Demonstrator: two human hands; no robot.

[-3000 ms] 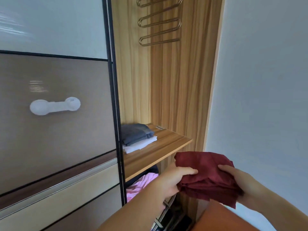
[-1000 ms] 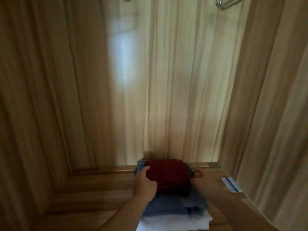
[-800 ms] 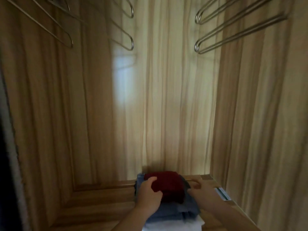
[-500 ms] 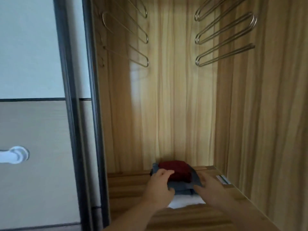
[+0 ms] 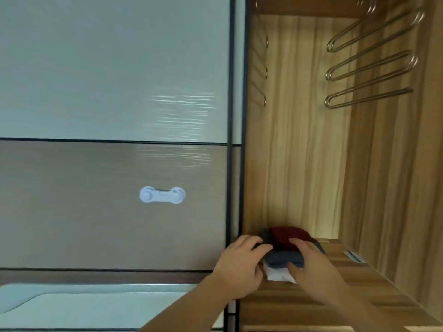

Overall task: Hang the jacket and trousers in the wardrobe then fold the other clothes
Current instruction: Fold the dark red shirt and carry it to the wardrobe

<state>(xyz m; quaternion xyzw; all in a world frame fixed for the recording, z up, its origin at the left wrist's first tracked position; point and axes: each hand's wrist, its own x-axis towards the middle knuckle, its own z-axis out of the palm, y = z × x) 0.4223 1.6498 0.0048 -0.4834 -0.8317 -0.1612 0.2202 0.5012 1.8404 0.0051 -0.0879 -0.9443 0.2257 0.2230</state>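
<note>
Red garment (image 5: 288, 237) left my hands, now atop stack (image 5: 284, 258) on shelf (image 5: 340, 291). My left hand (image 5: 242, 267) and right hand (image 5: 309, 267) drew back to stack's near sides. View swung left; door (image 5: 112, 140) back in sight.

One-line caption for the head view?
Both hands, left and right, steady a stack of folded clothes on the wardrobe shelf.
</note>
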